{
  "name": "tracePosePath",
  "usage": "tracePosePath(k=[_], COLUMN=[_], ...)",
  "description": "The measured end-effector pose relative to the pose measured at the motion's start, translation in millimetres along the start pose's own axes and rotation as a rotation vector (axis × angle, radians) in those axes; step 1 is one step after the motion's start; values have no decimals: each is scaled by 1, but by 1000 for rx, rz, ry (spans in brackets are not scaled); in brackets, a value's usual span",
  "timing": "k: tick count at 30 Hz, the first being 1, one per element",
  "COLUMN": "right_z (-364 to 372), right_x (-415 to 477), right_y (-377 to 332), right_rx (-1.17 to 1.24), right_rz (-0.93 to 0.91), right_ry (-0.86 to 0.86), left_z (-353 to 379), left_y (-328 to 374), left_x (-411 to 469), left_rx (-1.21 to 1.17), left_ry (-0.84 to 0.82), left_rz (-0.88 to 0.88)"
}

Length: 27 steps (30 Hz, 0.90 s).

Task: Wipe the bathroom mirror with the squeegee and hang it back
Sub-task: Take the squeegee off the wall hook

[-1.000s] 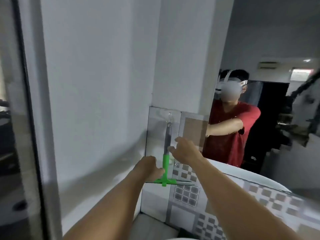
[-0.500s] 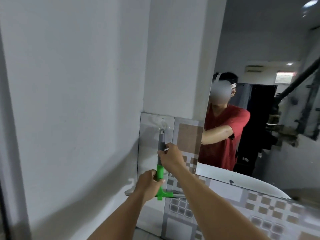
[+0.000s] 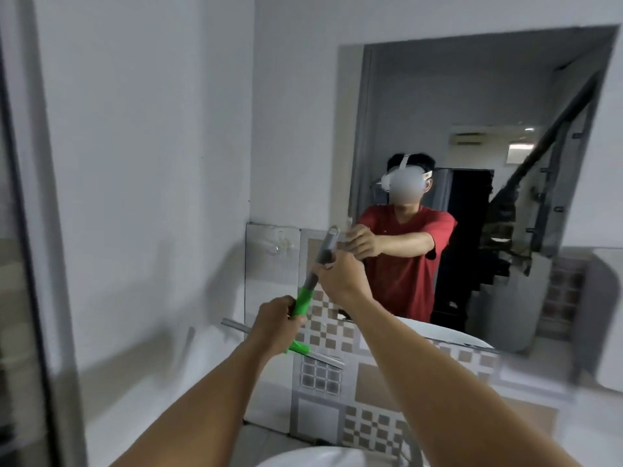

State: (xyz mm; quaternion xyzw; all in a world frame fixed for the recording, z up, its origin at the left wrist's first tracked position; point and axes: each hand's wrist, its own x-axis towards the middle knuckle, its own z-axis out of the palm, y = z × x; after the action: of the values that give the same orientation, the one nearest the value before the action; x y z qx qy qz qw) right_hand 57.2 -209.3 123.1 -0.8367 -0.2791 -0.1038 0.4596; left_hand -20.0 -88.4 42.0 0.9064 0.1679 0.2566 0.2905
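The squeegee (image 3: 305, 299) has a green neck, a grey handle with a wire loop at its top end, and a long grey blade at the bottom. It hangs free in the air, tilted with its top to the right. My left hand (image 3: 274, 326) grips it low, at the green part by the blade. My right hand (image 3: 342, 276) holds the grey handle higher up. The clear wall hook (image 3: 281, 246) on the tile to the left is bare. The mirror (image 3: 472, 106) fills the upper right and reflects a person in a red shirt.
Patterned brown and grey tiles (image 3: 337, 392) cover the wall below the mirror. A white basin rim (image 3: 313, 458) shows at the bottom edge. White walls meet in a corner on the left, and a dark door frame (image 3: 20, 230) runs down the far left.
The squeegee has come off the wall hook and moved right, tilting toward the mirror. Both hands kept their grip. The view has swung right, showing more of the mirror.
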Motion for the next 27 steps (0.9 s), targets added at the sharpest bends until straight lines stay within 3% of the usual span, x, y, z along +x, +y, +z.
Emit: tracePosePath(k=[4,6,11,15,18,20,25,27], right_z=[-62,-91,-151,-185,-202,-210,-225,-230], right_x=[-29,-43,-72,-91,-96,-92,-61,-44], right_y=[7,16,32,40,45,43,32,27], right_rx=[-436,-535,-854,-807,-773,-748,-800,-811], right_rz=[-122,-212,-430,-437,-422,-423,-400,-384], right_ry=[121,152,107,19,54,119,257,281], left_z=[-18,-25,-37,-47,-51,-50,-28,-13], left_y=[49,73,138,179,200,205,188,174], left_x=[-14,-17,-34,-41,-40,-33,-10,-5], left_rx=[131,218,376,453,489,471,361,262], left_ry=[-121,-130,-136,-86,-35,67,546,606], left_rz=[100,157,284,407,484,541,785,830])
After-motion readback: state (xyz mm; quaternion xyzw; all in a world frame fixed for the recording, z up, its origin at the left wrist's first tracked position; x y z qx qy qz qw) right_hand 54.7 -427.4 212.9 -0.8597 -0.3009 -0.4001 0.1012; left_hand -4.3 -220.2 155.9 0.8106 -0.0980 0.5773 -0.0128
